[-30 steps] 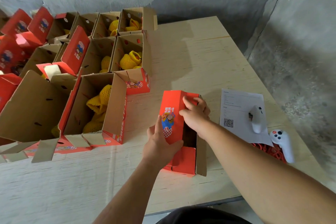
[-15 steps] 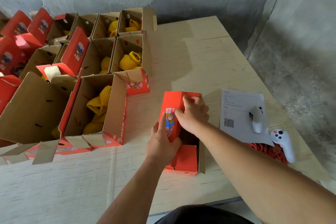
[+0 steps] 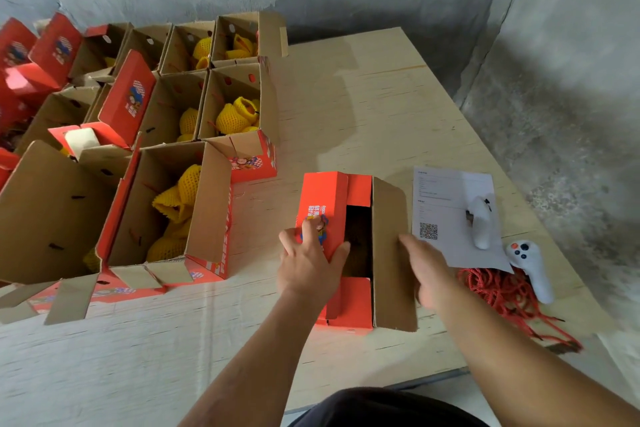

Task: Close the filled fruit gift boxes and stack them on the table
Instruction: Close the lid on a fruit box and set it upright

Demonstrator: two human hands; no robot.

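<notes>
Item: red gift box (image 3: 349, 302), on plywood table (image 3: 346, 107) at approx 6 o'clock of frame centre, near front edge. Long axis runs 12–6, i.e. away from/toward the person; top half-shut. L lid flap (image 3: 323, 204), red w/ cartoon print, folded in over the L side; R flap (image 3: 391, 253), bare brown inner face up, stands open at 3 o'clock side, leaving a dark slot between; contents not visible. Left hand (image 3: 308, 267): forearm in from 7 o'clock, palm down, fingers on the printed flap, thumb hooked over its inner edge, gripping it. Right hand (image 3: 429, 270): forearm in from 5 o'clock, at outer face of R flap, blurred; fingers look loosely spread, contact w/ flap cannot tell. Also: open boxes (image 3: 173, 204) w/ yellow-netted fruit (image 3: 180, 194), 9–11 o'clock; printed sheet (image 3: 446, 211) w/ QR code, 3 o'clock; two white controllers (image 3: 530, 267); red cord (image 3: 502, 295), 4 o'clock.
</notes>
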